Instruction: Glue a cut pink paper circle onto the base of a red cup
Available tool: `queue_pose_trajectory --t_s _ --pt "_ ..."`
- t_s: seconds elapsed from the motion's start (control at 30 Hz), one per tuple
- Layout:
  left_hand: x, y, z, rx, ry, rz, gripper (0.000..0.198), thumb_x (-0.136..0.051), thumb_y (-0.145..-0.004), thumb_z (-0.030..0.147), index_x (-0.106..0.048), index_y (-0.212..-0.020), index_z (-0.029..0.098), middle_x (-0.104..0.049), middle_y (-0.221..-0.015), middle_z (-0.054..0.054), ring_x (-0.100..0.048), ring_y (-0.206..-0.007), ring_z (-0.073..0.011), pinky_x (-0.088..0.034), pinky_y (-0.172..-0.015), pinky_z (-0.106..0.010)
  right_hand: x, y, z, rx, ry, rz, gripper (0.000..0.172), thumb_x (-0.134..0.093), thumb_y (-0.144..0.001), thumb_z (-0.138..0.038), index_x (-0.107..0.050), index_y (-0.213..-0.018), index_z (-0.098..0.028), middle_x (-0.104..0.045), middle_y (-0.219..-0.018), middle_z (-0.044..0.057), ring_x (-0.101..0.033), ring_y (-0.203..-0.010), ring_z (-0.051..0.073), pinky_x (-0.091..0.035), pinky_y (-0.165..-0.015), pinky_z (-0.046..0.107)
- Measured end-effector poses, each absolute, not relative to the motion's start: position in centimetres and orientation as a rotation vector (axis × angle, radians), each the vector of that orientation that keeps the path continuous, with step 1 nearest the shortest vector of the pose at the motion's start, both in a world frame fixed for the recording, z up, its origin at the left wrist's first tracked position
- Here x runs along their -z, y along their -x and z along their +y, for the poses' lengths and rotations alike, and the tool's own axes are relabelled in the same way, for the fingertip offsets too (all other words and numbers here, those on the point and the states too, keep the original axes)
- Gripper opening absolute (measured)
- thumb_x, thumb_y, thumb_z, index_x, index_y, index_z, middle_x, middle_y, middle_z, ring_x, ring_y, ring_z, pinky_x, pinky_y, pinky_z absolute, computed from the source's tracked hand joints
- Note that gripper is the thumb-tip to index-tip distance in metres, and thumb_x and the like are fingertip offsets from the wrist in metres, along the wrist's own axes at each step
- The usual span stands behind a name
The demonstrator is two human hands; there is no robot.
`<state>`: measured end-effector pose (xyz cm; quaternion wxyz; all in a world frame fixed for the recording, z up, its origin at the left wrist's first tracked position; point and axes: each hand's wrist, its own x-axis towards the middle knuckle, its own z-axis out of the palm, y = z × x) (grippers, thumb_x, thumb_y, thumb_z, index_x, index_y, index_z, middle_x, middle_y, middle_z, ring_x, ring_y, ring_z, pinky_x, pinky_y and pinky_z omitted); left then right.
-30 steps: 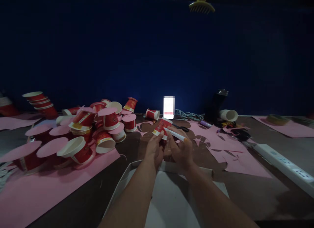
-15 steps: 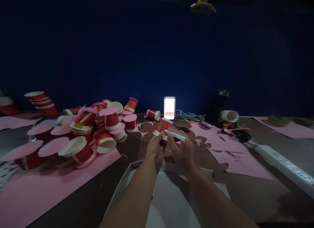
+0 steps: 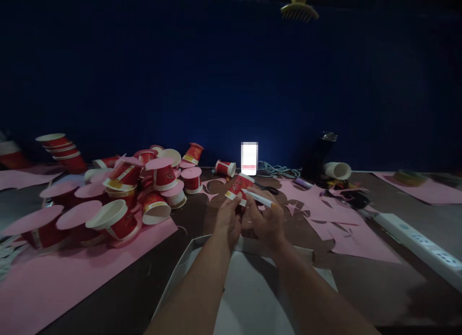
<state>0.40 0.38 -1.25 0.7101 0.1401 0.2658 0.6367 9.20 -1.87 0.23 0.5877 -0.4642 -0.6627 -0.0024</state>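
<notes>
A red paper cup (image 3: 240, 183) with a white rim is tilted between my hands, above the near box. My left hand (image 3: 228, 219) is closed on the cup from below, its thumb pressed near the rim. In my right hand (image 3: 266, 224) is a white marker (image 3: 260, 198) with an orange end, its tip pointing at the cup's side; whether the tip touches the cup I cannot tell. The fingers under the cup are partly hidden. Under my forearms lies an open white cardboard box (image 3: 252, 291).
Red paper cups (image 3: 121, 224), several topped with pink discs, crowd the left on pink paper (image 3: 72, 287). Cut pink paper scraps (image 3: 335, 205) lie right. A power strip (image 3: 418, 243) runs along the right side. A lit phone (image 3: 249, 159) stands behind my hands, near a dark bottle (image 3: 321, 154).
</notes>
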Motion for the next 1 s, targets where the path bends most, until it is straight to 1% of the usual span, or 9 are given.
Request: queue_pose_trajectory --t_s 0.1,0.23,0.33,0.43,0.57,0.7,0.8,0.9,1.0 --pt "1.1 -0.4 0.3 -1.418 -0.301 0.591 0.016 -0.07 -0.067 0.011 -0.064 -0.082 0.012 -0.065 -0.074 -0.003 -0.056 -0.06 -0.0082 -0.046 -0.06 -0.02 -0.3 -9.1 -2.0 -0.009 1.065 -1.53 0.017 -0.057 -0.084 -0.026 -0.068 -0.097 -0.023 -0.069 -0.098 0.004 -0.063 -0.095 0.019 -0.049 -0.088 0.037" --pt "0.7 -0.4 0.1 -1.441 -0.332 0.574 0.017 -0.07 -0.067 0.012 -0.064 -0.083 0.012 -0.065 -0.072 -0.001 -0.053 -0.056 -0.006 -0.042 -0.055 -0.017 -0.6 -9.2 -2.1 0.028 1.024 -1.466 0.02 -0.052 -0.087 -0.026 -0.067 -0.1 -0.025 -0.07 -0.096 0.005 -0.063 -0.094 0.02 -0.049 -0.089 0.041" --pt "0.7 -0.4 0.1 -1.442 -0.331 0.574 0.014 -0.069 -0.068 0.011 -0.064 -0.081 0.012 -0.065 -0.072 -0.001 -0.053 -0.055 -0.0053 -0.041 -0.054 -0.016 -0.6 -9.3 -2.0 0.036 1.013 -1.459 0.02 -0.05 -0.088 -0.026 -0.067 -0.098 -0.024 -0.07 -0.093 0.005 -0.064 -0.093 0.021 -0.049 -0.089 0.042" --pt "0.7 -0.4 0.1 -1.442 -0.279 0.586 0.012 -0.066 -0.068 0.008 -0.064 -0.08 0.012 -0.065 -0.072 -0.001 -0.055 -0.057 -0.0066 -0.043 -0.054 -0.017 -0.2 -9.4 -1.7 0.044 1.002 -1.48 0.016 -0.055 -0.086 -0.026 -0.067 -0.095 -0.024 -0.07 -0.093 0.004 -0.064 -0.093 0.02 -0.048 -0.092 0.041" --pt "0.5 -0.5 0.0 -1.446 -0.245 0.541 0.014 -0.066 -0.068 0.006 -0.064 -0.081 0.011 -0.067 -0.074 -0.003 -0.058 -0.059 -0.0075 -0.045 -0.055 -0.017 0.1 -9.5 -1.5 0.087 1.047 -1.488 0.016 -0.058 -0.084 -0.025 -0.067 -0.098 -0.022 -0.069 -0.097 0.005 -0.064 -0.095 0.019 -0.048 -0.091 0.038" --pt "-0.2 -0.5 -0.2 -1.422 -0.184 0.541 0.008 -0.061 -0.073 0.005 -0.063 -0.077 0.011 -0.067 -0.07 -0.003 -0.058 -0.057 -0.0078 -0.045 -0.054 -0.018 0.2 -9.5 -1.5 0.097 1.071 -1.508 0.015 -0.057 -0.085 -0.025 -0.067 -0.095 -0.021 -0.07 -0.095 0.005 -0.065 -0.092 0.019 -0.048 -0.09 0.038" --pt "-0.3 -0.5 -0.2 -1.418 -0.17 0.553 0.009 -0.059 -0.075 0.004 -0.064 -0.077 0.012 -0.067 -0.072 -0.003 -0.06 -0.058 -0.0079 -0.045 -0.054 -0.018 0.2 -9.5 -1.5 0.056 1.057 -1.519 0.017 -0.056 -0.085 -0.026 -0.067 -0.097 -0.022 -0.07 -0.098 0.005 -0.064 -0.094 0.019 -0.049 -0.09 0.038" --pt "0.0 -0.5 0.1 -1.409 -0.186 0.548 0.01 -0.059 -0.075 0.005 -0.065 -0.08 0.012 -0.068 -0.075 -0.003 -0.06 -0.061 -0.0081 -0.045 -0.055 -0.017 0.1 -9.4 -1.5 0.051 1.063 -1.523 0.017 -0.056 -0.085 -0.026 -0.066 -0.097 -0.022 -0.07 -0.097 0.004 -0.064 -0.094 0.019 -0.048 -0.091 0.038" --pt "0.5 -0.4 0.4 -1.406 -0.202 0.553 0.01 -0.062 -0.073 0.007 -0.065 -0.081 0.012 -0.068 -0.077 -0.003 -0.059 -0.059 -0.0074 -0.043 -0.052 -0.017 0.0 -9.5 -1.6 0.086 1.093 -1.518 0.016 -0.057 -0.084 -0.025 -0.067 -0.097 -0.023 -0.07 -0.098 0.004 -0.063 -0.095 0.019 -0.047 -0.091 0.037"
